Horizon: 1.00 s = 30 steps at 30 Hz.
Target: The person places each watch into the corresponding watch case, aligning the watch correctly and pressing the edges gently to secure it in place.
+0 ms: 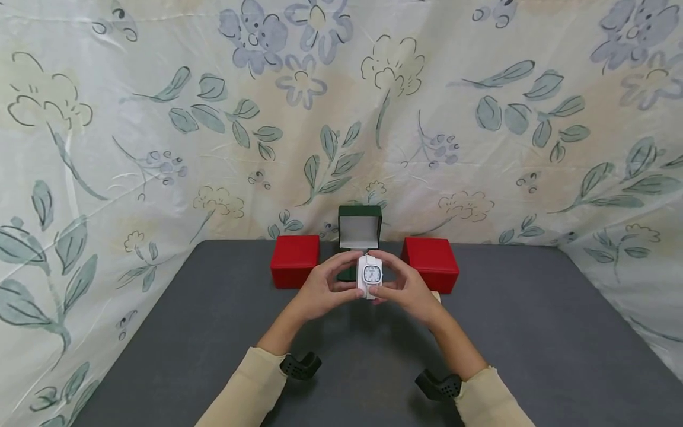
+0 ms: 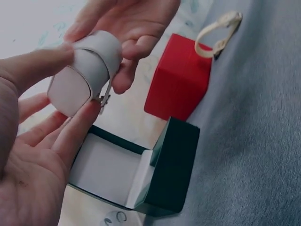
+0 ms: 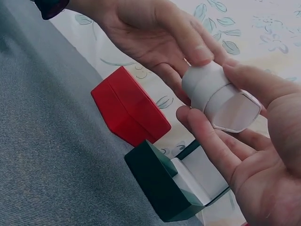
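A white wristwatch (image 1: 372,274) with a squarish dial is wrapped around a pale cushion (image 2: 69,91). My left hand (image 1: 326,286) grips it from the left with thumb and fingers. My right hand (image 1: 407,287) holds its other side, the thumb low near the dial. In the left wrist view the strap (image 2: 91,66) and its buckle hang by the fingertips, and the dial is turned away. Just behind the hands stands a green watch box (image 1: 360,228) with its lid up and a pale lining; the hands partly cover its base.
A closed red box (image 1: 295,261) stands left of the green one, another red box (image 1: 431,264) to its right. A cream-strapped watch (image 2: 218,35) lies in front of the right red box, mostly behind my right wrist in the head view. Floral cloth (image 1: 341,118) hangs behind the grey table (image 1: 213,356).
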Tool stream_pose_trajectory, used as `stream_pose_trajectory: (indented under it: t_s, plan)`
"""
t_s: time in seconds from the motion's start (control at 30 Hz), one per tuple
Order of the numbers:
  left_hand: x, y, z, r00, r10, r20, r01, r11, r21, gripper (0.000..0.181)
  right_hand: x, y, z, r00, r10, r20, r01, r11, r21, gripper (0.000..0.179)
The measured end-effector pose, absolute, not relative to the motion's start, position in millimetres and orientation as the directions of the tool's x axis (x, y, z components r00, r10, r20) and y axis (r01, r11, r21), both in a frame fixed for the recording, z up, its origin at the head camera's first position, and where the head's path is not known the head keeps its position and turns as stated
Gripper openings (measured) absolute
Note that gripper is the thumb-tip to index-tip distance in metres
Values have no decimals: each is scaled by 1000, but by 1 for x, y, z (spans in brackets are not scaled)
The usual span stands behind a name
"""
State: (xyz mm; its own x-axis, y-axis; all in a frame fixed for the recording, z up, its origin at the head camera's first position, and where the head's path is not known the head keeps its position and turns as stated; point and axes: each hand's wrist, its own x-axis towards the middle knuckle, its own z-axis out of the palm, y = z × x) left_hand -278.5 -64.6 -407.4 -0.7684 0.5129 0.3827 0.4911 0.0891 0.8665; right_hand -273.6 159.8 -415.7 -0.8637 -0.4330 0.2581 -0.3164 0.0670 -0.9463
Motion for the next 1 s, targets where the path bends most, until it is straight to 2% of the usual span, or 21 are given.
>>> stream_pose_trajectory:
  t_s: [0.2, 0.43, 0.53, 0.7, 1.0]
  plan:
    - [-284, -64, -409, -775, 491, 399, 553, 218, 804, 72, -275, 157, -417, -879, -382, 285, -371, 174, -912, 73]
    - [-305, -59, -409, -825, 482, 294, 495, 366, 788, 72, -282, 148, -423, -932, -225, 285, -345, 307, -887, 62]
    - [-316, -56, -408, -832, 493, 253, 477, 405, 780, 70, -290, 143, -425, -955, -173, 240, -285, 319, -904, 55]
    - [-334, -52, -404, -862, 479, 163, 438, 545, 715, 68, -303, 134, -429, -978, -99, 182, -204, 301, -931, 52]
    - [-351, -52, -399, -874, 480, 74, 420, 669, 614, 67, -319, 120, -433, -976, -2, 217, -203, 367, -908, 48]
